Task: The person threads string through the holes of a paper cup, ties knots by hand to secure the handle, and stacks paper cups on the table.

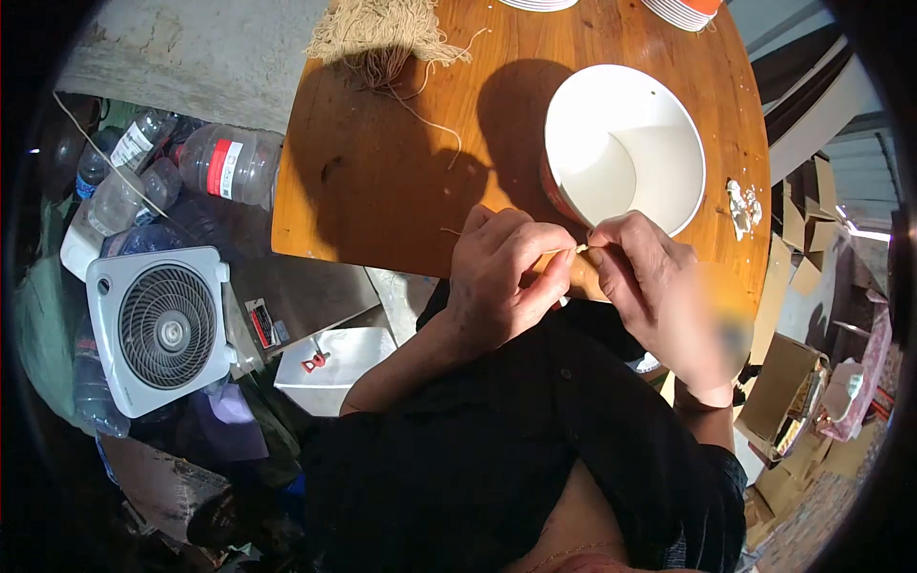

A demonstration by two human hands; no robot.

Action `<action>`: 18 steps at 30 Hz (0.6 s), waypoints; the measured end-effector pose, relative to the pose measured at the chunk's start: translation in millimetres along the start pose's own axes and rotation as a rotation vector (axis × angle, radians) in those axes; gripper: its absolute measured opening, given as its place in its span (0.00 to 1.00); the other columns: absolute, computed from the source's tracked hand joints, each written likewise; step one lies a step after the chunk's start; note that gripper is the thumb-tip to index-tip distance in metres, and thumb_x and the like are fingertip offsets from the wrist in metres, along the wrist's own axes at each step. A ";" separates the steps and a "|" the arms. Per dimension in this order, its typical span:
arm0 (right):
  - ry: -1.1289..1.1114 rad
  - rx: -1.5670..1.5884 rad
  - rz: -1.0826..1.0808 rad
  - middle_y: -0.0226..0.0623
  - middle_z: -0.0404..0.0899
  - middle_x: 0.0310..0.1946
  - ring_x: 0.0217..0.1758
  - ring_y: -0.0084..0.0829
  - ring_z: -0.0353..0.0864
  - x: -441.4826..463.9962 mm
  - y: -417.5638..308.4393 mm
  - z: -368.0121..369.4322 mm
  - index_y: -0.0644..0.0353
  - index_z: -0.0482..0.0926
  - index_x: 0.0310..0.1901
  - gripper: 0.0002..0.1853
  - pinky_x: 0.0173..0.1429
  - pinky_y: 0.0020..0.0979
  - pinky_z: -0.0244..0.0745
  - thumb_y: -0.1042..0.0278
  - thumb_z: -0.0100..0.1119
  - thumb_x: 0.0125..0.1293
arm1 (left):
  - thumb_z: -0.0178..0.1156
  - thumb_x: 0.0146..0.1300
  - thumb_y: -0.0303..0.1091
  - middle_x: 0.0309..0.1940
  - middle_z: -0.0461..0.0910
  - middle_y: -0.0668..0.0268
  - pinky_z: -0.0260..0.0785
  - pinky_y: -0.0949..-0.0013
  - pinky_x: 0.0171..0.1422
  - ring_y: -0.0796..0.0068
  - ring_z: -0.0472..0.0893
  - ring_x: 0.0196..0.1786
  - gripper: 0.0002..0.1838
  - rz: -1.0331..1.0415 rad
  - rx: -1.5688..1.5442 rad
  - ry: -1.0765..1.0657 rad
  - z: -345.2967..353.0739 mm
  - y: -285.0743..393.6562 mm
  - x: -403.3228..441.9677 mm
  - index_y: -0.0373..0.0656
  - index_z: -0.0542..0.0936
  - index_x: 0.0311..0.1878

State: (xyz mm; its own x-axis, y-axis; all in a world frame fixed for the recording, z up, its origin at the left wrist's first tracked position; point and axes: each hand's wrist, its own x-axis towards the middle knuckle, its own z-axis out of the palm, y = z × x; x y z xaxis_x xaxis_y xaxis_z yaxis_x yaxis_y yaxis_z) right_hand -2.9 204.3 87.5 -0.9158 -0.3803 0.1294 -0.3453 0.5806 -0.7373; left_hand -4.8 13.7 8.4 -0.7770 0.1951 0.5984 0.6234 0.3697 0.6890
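Observation:
Just in front of the table's near edge, my left hand and my right hand are close together, thumb and forefinger pinched on each. A short piece of beige string runs between the fingertips, with what looks like a small knot in it. Right behind my hands a large white paper bucket stands on the table, its open top tilted toward me. A small dark hole shows near its far rim. Farther back lies a bundle of beige strings, one loose strand trailing toward me.
The wooden table carries stacked white containers and orange-and-white ones at the back, plus white scraps at right. A box fan and plastic bottles are at left. Cardboard boxes lie at right.

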 end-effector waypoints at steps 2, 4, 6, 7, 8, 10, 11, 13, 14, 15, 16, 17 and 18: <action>-0.048 0.055 0.054 0.44 0.80 0.34 0.32 0.44 0.87 0.1 -3.0 -1.8 0.62 0.78 0.46 0.05 0.38 0.38 0.81 0.80 0.61 0.71 | 0.72 0.55 0.19 0.31 0.84 0.71 0.64 0.66 0.39 0.74 0.73 0.25 0.15 -0.007 0.002 -0.009 -0.4 1.0 1.0 0.45 0.81 0.43; -0.039 0.030 0.020 0.44 0.80 0.34 0.33 0.43 0.87 -0.3 -0.6 -0.8 0.62 0.78 0.45 0.05 0.38 0.39 0.80 0.80 0.61 0.71 | 0.72 0.55 0.19 0.31 0.84 0.71 0.64 0.66 0.39 0.74 0.73 0.25 0.15 -0.013 0.003 -0.017 -0.3 0.9 1.4 0.45 0.81 0.43; -0.030 0.003 -0.015 0.44 0.80 0.33 0.33 0.43 0.86 -0.5 2.4 0.5 0.62 0.78 0.45 0.05 0.38 0.39 0.80 0.80 0.61 0.70 | 0.72 0.55 0.19 0.31 0.84 0.71 0.63 0.66 0.39 0.74 0.73 0.25 0.14 -0.021 -0.016 -0.018 0.9 0.3 1.3 0.45 0.81 0.43; -0.017 -0.002 -0.036 0.43 0.80 0.33 0.32 0.42 0.86 -0.3 3.9 1.1 0.62 0.79 0.45 0.05 0.38 0.39 0.80 0.80 0.62 0.70 | 0.72 0.55 0.19 0.31 0.84 0.71 0.63 0.66 0.39 0.74 0.73 0.25 0.14 -0.020 -0.017 -0.018 1.1 0.5 1.6 0.45 0.81 0.43; -0.004 -0.006 -0.057 0.42 0.79 0.32 0.32 0.41 0.86 -0.2 4.5 1.4 0.62 0.79 0.45 0.05 0.37 0.38 0.80 0.80 0.62 0.69 | 0.71 0.55 0.18 0.31 0.83 0.71 0.63 0.66 0.39 0.74 0.73 0.25 0.14 -0.022 -0.026 -0.014 1.2 0.8 2.0 0.45 0.81 0.43; -0.009 0.005 -0.038 0.42 0.79 0.31 0.31 0.41 0.86 0.3 3.2 0.3 0.62 0.80 0.45 0.05 0.36 0.38 0.80 0.80 0.62 0.69 | 0.71 0.55 0.18 0.31 0.83 0.71 0.63 0.66 0.39 0.74 0.73 0.25 0.14 -0.023 -0.033 -0.009 1.5 1.1 1.4 0.45 0.81 0.42; -0.016 0.017 -0.018 0.42 0.79 0.30 0.31 0.40 0.86 0.7 2.8 0.0 0.62 0.80 0.44 0.05 0.36 0.37 0.80 0.80 0.63 0.70 | 0.71 0.55 0.19 0.30 0.82 0.71 0.63 0.66 0.39 0.74 0.73 0.25 0.14 -0.040 -0.028 -0.019 1.5 1.2 0.5 0.45 0.82 0.42; -0.001 0.021 -0.043 0.41 0.79 0.30 0.30 0.39 0.86 -0.4 7.8 3.4 0.62 0.81 0.45 0.05 0.35 0.37 0.80 0.79 0.63 0.70 | 0.71 0.55 0.19 0.30 0.82 0.71 0.63 0.66 0.39 0.74 0.73 0.25 0.13 -0.058 -0.021 -0.029 1.3 1.5 -0.3 0.44 0.82 0.42; 0.015 0.024 -0.066 0.40 0.79 0.29 0.29 0.38 0.86 -1.0 10.1 4.6 0.62 0.82 0.45 0.05 0.34 0.36 0.79 0.79 0.63 0.70 | 0.71 0.56 0.20 0.29 0.81 0.71 0.63 0.65 0.39 0.73 0.73 0.25 0.12 -0.071 -0.026 -0.032 1.4 1.8 -0.1 0.44 0.82 0.41; 0.015 0.024 -0.066 0.40 0.79 0.29 0.29 0.38 0.86 -1.3 10.8 5.1 0.62 0.82 0.45 0.05 0.34 0.36 0.79 0.79 0.63 0.70 | 0.71 0.56 0.20 0.28 0.81 0.71 0.63 0.65 0.39 0.73 0.73 0.25 0.11 -0.084 -0.033 -0.036 1.5 2.1 0.1 0.44 0.82 0.40; 0.018 0.030 -0.068 0.40 0.79 0.29 0.28 0.37 0.85 -1.4 11.3 5.4 0.62 0.82 0.46 0.05 0.33 0.35 0.79 0.78 0.63 0.71 | 0.71 0.56 0.20 0.28 0.81 0.71 0.63 0.65 0.39 0.73 0.73 0.25 0.11 -0.084 -0.033 -0.036 1.6 2.5 0.2 0.44 0.82 0.40; 0.021 0.036 -0.070 0.39 0.79 0.29 0.27 0.35 0.85 -1.4 11.5 5.4 0.62 0.82 0.46 0.05 0.32 0.35 0.79 0.78 0.63 0.71 | 0.71 0.56 0.21 0.28 0.80 0.71 0.63 0.65 0.39 0.73 0.72 0.25 0.11 -0.094 -0.024 -0.038 1.4 3.0 0.5 0.44 0.83 0.40; 0.021 0.037 -0.070 0.39 0.79 0.29 0.27 0.35 0.85 -1.4 11.6 5.0 0.62 0.82 0.46 0.05 0.32 0.35 0.79 0.78 0.63 0.71 | 0.71 0.55 0.21 0.27 0.79 0.71 0.63 0.65 0.39 0.73 0.72 0.25 0.10 -0.104 -0.014 -0.039 1.4 3.1 0.6 0.44 0.83 0.40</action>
State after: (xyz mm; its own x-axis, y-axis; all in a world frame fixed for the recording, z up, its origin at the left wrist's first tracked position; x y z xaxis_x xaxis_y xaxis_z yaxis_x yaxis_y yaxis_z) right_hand -4.6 208.0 75.5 -0.8942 -0.4030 0.1950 -0.4008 0.5264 -0.7498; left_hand -3.4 16.2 10.3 -0.8400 0.1916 0.5076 0.5405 0.3771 0.7521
